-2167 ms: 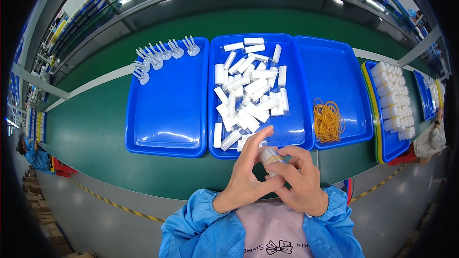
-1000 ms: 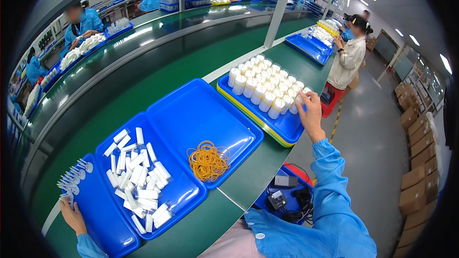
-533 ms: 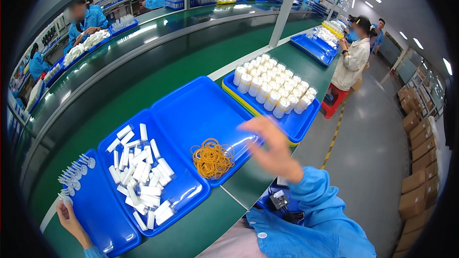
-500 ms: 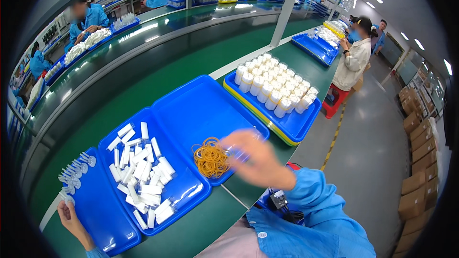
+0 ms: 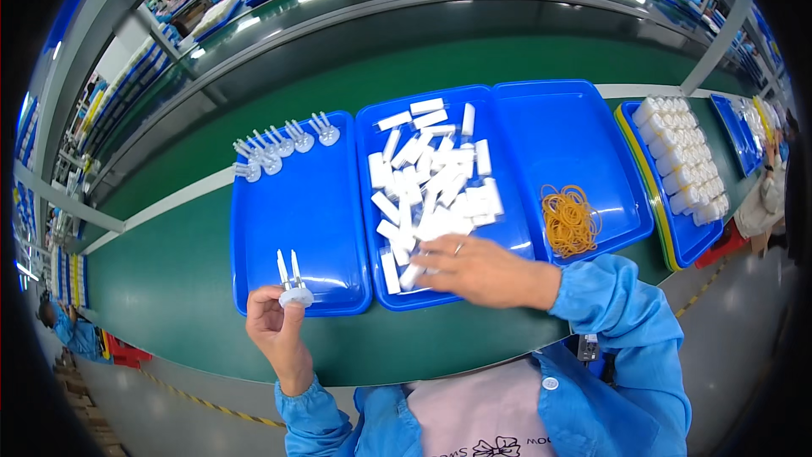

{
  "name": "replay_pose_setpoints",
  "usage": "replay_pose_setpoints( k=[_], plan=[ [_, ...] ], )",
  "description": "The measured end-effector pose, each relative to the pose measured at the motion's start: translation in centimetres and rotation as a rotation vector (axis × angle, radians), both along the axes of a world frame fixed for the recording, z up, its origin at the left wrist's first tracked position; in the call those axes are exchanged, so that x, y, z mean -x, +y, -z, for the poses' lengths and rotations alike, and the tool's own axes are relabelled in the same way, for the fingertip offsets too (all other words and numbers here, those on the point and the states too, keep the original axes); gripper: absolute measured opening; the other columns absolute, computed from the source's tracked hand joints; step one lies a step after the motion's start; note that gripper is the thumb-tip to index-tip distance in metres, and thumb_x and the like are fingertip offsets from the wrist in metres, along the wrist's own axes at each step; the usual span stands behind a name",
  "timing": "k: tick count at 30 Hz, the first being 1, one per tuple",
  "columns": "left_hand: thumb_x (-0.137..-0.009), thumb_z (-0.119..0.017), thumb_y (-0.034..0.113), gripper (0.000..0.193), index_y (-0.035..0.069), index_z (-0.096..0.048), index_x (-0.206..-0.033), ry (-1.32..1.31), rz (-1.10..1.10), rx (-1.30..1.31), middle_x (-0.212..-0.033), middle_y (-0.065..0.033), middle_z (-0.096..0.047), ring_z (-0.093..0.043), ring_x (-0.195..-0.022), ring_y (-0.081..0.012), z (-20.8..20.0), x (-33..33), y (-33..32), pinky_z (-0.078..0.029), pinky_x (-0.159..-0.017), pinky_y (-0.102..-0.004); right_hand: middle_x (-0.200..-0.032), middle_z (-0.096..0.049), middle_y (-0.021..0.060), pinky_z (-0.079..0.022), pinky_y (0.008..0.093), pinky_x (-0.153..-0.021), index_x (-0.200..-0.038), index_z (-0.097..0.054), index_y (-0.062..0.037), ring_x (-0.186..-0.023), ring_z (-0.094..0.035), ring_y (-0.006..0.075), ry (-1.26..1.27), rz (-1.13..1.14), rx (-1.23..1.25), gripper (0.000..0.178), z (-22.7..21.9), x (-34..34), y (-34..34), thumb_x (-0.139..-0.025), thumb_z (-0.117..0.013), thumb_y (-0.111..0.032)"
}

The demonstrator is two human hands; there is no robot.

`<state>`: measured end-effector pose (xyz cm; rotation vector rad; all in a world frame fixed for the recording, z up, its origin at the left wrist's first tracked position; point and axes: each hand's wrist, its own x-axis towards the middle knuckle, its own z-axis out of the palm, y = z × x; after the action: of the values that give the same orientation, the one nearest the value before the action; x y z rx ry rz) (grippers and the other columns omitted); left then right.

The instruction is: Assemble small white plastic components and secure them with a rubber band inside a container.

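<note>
Pinched between the thumb and fingers of my left hand (image 5: pixel 277 337) is a clear plastic piece (image 5: pixel 295 295), a round base with upright prongs, held above the near edge of the left blue tray (image 5: pixel 296 211). More pieces of that kind (image 5: pixel 283 144) stand along this tray's far edge. My right hand (image 5: pixel 486 272) is over the near side of the middle blue tray (image 5: pixel 516 239), fingers stretched out at the white cylinders (image 5: pixel 423 171) piled there. Whether its fingertips touch a cylinder is hard to tell. Tan rubber bands (image 5: pixel 571 222) lie in the right blue tray (image 5: pixel 550 131).
To the right, stacked blue and yellow trays (image 5: pixel 670 241) carry rows of banded white bundles (image 5: pixel 681 161). Metal posts (image 5: pixel 719 41) rise beyond the green bench (image 5: pixel 152 288). Other people sit at benches around, one of them at far right (image 5: pixel 761 199).
My view has swung toward the left. My right hand has gone from the rubber bands to the white cylinders. My left hand now holds a pronged piece nearer me, away from the row.
</note>
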<state>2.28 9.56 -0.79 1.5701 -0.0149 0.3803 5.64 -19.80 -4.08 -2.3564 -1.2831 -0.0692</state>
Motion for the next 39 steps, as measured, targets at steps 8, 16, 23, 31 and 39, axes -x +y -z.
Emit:
replay_pose_setpoints(
  k=[8,16,23,31,39],
  plan=[
    [-0.084,-0.071,0.014,0.023,0.005,-0.054,-0.098,0.06,-0.175,0.276,-0.09,-0.0037,-0.06,-0.058,-0.083,-0.012,2.1,1.7,-0.3,-0.046,-0.077,-0.0259,-0.116,-0.056,0.0139,-0.043,0.0428,-0.092,-0.103,-0.063,-0.007,-0.111,-0.052,0.033,0.023,0.422,-0.212,0.023,-2.7,-2.3,-3.1,-0.08,-0.064,-0.008],
    [-0.083,-0.07,0.009,0.021,0.005,-0.054,-0.096,0.038,-0.101,0.256,-0.089,-0.0041,-0.061,-0.058,-0.083,-0.012,2.3,1.3,-1.2,-0.046,-0.076,-0.0259,-0.086,-0.053,0.0075,-0.04,0.0374,-0.073,-0.089,-0.064,-0.0064,-0.086,-0.053,0.0252,-0.096,0.416,0.116,0.017,-2.0,-0.9,-1.7,-0.074,-0.068,-0.012],
    [-0.082,-0.072,0.012,0.023,0.006,-0.053,-0.093,0.088,-0.005,0.241,-0.088,-0.0044,-0.061,-0.06,-0.081,-0.0123,1.5,2.0,-2.7,-0.048,-0.075,-0.0265,-0.093,-0.056,0.009,-0.042,0.0387,-0.077,-0.102,-0.061,-0.004,-0.092,-0.055,0.0265,0.007,0.288,0.085,0.027,-2.3,1.2,-1.0,-0.076,-0.065,-0.012],
    [-0.08,-0.074,0.008,0.026,0.006,-0.053,-0.096,0.106,0.087,0.283,-0.089,-0.0045,-0.063,-0.06,-0.083,-0.0113,1.7,2.0,-3.1,-0.047,-0.074,-0.0243,-0.101,-0.06,0.0125,-0.047,0.042,-0.079,-0.109,-0.059,-0.005,-0.092,-0.059,0.032,0.376,0.234,0.117,0.029,-2.7,2.1,-2.6,-0.084,-0.065,-0.018],
    [-0.082,-0.069,0.006,0.021,0.005,-0.054,-0.097,0.162,-0.001,0.253,-0.091,-0.0041,-0.06,-0.059,-0.082,-0.012,1.1,1.9,-3.5,-0.048,-0.074,-0.0264,-0.082,-0.062,0.0195,-0.05,0.0374,-0.065,-0.111,-0.06,-0.0058,-0.072,-0.062,0.0295,0.284,0.522,-0.451,0.028,-4.3,1.0,-3.5,-0.087,-0.064,-0.02]
  ],
)
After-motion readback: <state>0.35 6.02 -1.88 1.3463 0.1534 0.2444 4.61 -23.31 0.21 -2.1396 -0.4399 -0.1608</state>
